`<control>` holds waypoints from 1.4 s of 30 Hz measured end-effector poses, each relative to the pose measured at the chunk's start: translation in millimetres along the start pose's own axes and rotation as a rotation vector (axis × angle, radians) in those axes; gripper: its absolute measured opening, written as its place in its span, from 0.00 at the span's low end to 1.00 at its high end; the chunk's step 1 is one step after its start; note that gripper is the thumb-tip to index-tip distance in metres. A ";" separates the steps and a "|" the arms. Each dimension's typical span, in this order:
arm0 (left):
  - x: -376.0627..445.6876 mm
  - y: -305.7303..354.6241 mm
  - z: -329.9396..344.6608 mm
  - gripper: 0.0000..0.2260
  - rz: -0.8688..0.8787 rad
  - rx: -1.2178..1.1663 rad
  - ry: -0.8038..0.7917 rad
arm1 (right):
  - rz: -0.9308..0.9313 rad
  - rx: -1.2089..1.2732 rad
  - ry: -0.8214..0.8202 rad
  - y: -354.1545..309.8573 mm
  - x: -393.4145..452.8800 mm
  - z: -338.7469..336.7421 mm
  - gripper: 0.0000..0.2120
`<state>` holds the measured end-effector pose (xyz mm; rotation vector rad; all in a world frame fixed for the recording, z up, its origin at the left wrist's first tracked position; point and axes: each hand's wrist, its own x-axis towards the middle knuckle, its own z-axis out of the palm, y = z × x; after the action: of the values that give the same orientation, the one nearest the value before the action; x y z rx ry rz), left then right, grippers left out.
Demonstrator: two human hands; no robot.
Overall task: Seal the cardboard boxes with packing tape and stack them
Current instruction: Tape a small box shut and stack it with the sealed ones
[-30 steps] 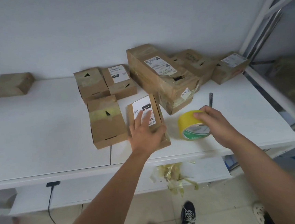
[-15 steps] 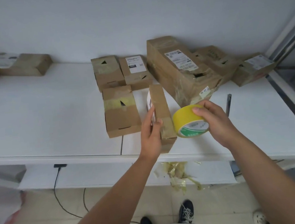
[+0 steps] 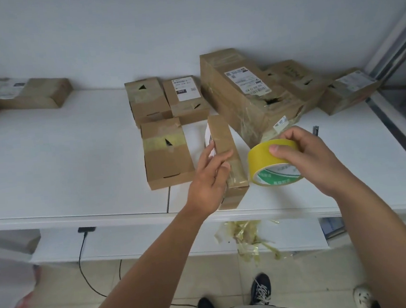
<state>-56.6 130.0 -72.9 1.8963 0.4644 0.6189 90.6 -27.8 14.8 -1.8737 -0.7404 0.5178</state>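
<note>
Centrally, the left hand (image 3: pixel 210 175) grasps a small box (image 3: pixel 226 156) stood on edge; just right, the right hand (image 3: pixel 305 154) grasps the yellow tape roll (image 3: pixel 269 165).

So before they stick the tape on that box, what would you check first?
1. Small box stood on edge, narrow side up: ok.
2. Left hand grips it steady: ok.
3. Right hand holds the yellow tape roll: ok.
4. Loose tape end pulled free: cannot tell.
5. Roll touching the box: not ok, it sits just beside it.
6. Cutter within reach on the table: ok.
</note>
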 end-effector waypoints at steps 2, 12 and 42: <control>0.7 -0.6 -2.3 0.18 -0.018 0.018 -0.014 | 0.036 0.022 -0.016 4.8 4.2 2.1 0.17; 1.6 5.6 -9.1 0.22 0.011 0.221 -0.110 | 0.258 0.391 -0.044 49.9 8.5 25.0 0.06; 13.6 1.7 -14.6 0.16 -0.108 -0.014 0.143 | 0.241 0.337 0.003 57.2 -20.7 79.6 0.11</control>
<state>-54.6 147.7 -63.9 1.8084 0.6484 0.6863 39.3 -7.1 -68.7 -1.6517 -0.3959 0.7436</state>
